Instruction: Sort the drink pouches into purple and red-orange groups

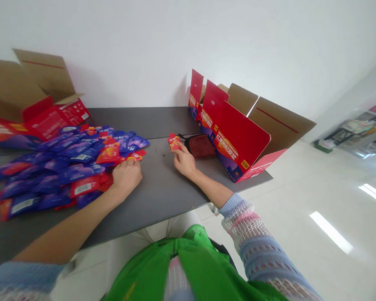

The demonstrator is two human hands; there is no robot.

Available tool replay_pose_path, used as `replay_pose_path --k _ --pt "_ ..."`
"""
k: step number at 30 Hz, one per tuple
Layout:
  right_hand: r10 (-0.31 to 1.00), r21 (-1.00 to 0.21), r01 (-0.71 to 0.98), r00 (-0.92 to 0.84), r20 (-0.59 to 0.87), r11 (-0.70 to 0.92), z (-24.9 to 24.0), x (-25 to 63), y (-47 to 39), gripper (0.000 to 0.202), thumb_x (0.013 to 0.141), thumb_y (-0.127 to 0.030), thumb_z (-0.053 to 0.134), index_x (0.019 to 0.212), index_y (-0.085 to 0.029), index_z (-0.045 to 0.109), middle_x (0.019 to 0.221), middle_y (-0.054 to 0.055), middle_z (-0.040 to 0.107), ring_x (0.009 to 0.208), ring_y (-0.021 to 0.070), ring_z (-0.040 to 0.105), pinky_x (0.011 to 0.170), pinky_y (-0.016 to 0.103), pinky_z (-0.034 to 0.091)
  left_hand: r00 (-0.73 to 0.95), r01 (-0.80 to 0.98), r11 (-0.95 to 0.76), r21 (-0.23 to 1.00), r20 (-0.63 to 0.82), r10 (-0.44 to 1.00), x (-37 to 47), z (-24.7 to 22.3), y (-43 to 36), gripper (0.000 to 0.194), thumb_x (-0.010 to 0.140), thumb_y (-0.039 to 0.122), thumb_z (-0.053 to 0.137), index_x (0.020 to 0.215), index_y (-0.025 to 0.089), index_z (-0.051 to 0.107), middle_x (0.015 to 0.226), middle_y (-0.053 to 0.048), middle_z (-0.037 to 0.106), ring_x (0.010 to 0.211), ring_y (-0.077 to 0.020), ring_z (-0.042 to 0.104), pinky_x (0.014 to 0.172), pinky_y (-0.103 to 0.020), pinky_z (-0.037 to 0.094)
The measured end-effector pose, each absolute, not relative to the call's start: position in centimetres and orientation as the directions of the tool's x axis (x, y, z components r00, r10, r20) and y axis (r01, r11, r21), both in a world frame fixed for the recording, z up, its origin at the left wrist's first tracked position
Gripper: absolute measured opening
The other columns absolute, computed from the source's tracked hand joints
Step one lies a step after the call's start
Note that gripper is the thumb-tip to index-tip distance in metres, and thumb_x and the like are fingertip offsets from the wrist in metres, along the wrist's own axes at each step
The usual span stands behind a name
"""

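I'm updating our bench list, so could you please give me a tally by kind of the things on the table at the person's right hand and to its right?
Open red boxes: 3
Dark reddish-brown pouch: 1
Red packet at the right hand: 1
Total: 5

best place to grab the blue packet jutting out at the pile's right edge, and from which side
Probably pinch its right end, coming from the right: the blue packet points out past the pile there, while its other end lies among other packets. The right hand is on that side but holds a red packet.
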State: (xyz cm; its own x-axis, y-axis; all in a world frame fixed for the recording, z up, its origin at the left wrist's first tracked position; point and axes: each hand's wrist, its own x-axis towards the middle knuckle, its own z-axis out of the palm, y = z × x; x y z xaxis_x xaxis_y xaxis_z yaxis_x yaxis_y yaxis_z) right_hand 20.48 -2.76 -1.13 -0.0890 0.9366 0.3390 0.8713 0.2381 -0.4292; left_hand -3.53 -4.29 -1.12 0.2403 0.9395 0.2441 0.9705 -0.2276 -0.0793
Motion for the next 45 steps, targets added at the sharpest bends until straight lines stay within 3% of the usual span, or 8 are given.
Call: replay_pose_path --k 13,16,23,28,34,38,41,45 --pt "0.922 -0.425 0.853 -0.150 0.356 0.303 -0.4 20.5 -3.5 0.039 0.094 -0.022 0.044 0.125 -0.024 0.068 0.162 0.003 0.034 0.133 0.0219 0.056 0.109 0.035 0.049 -0.006 0.999 -0.010 0.043 0.360 0.933 -9.0 1.3 -2.3 0.037 0.089 0.043 0.039 0.098 0.021 0.067 0.101 -0.014 0.066 0.104 -0.0391 0.062 0.087 -0.052 0.047" --pt "0.913 -0.438 0.836 -0.164 0.375 0.330 -0.4 20.5 -3.5 0.038 0.093 -0.022 0.045 0.123 -0.023 0.070 0.161 0.004 0.037 0.132 0.0235 0.057 0.108 0.036 0.051 -0.034 0.998 0.052 -0.047 0.333 0.942 -9.3 1.2 -3.1 0.046 0.093 0.049 0.035 0.105 0.017 0.066 0.105 -0.017 0.066 0.100 -0.0399 0.063 0.081 -0.051 0.049" --pt "0.875 -0.483 0.776 -0.177 0.451 0.406 -0.8 20.7 -3.3 0.034 0.091 -0.018 0.050 0.115 -0.020 0.073 0.151 0.010 0.052 0.128 0.0270 0.060 0.108 0.041 0.050 0.055 0.990 -0.014 -0.140 0.297 0.953 -8.2 0.3 -5.0 0.047 0.099 0.020 0.021 0.118 0.001 0.061 0.117 -0.030 0.064 0.101 -0.0378 0.065 0.075 -0.043 0.051" --pt "0.881 -0.541 0.715 -0.231 0.414 0.442 -1.1 20.3 -3.3 0.030 0.090 -0.017 0.052 0.109 -0.019 0.075 0.138 0.010 0.063 0.114 0.0228 0.068 0.102 0.037 0.053 0.035 0.998 -0.012 -0.069 0.338 0.941 -8.0 0.2 -5.8 0.049 0.102 0.026 0.022 0.116 0.004 0.063 0.105 -0.026 0.069 0.094 -0.0359 0.067 0.073 -0.041 0.048" --pt "0.890 -0.680 0.575 -0.325 0.321 0.455 -2.2 19.6 -2.7 0.024 0.088 -0.018 0.058 0.105 -0.017 0.075 0.125 0.009 0.071 0.087 0.0160 0.072 0.083 0.029 0.055 -0.015 0.994 -0.029 0.101 0.402 0.915 -6.2 1.4 -5.7 0.046 0.100 0.031 0.029 0.119 0.012 0.065 0.104 -0.022 0.070 0.093 -0.0341 0.065 0.075 -0.041 0.045" --pt "0.923 -0.855 0.395 -0.318 0.216 0.336 -3.5 19.4 -1.7 0.023 0.090 -0.025 0.062 0.111 -0.019 0.070 0.086 0.003 0.076 0.068 0.0132 0.069 0.073 0.027 0.053 -0.177 0.946 0.047 0.322 0.389 0.904 -3.7 2.3 -4.8 0.037 0.097 0.034 0.038 0.111 0.016 0.068 0.096 -0.016 0.071 0.090 -0.0318 0.065 0.078 -0.040 0.045" --pt "0.935 -0.981 0.073 -0.323 0.147 0.179 -4.2 19.4 -0.9 0.026 0.086 -0.035 0.067 0.106 -0.019 0.062 0.099 0.005 0.075 0.064 0.0120 0.070 0.065 0.025 0.053 -0.202 0.860 0.005 0.510 0.330 0.922 -2.2 1.9 -2.7 0.030 0.094 0.030 0.041 0.099 0.017 0.068 0.093 -0.013 0.070 0.092 -0.0306 0.064 0.081 -0.038 0.045" --pt "0.935 -0.971 -0.233 -0.328 0.137 0.061 -4.1 19.2 -0.7 0.048 0.074 -0.050 0.077 0.103 -0.022 0.050 0.106 0.005 0.075 0.058 0.0111 0.069 0.054 0.021 0.049 -0.220 0.588 -0.033 0.808 0.199 0.955 0.0 0.1 0.8 0.017 0.089 0.019 0.045 0.096 0.018 0.061 0.090 -0.008 0.066 0.079 -0.0215 0.062 0.073 -0.032 0.047"
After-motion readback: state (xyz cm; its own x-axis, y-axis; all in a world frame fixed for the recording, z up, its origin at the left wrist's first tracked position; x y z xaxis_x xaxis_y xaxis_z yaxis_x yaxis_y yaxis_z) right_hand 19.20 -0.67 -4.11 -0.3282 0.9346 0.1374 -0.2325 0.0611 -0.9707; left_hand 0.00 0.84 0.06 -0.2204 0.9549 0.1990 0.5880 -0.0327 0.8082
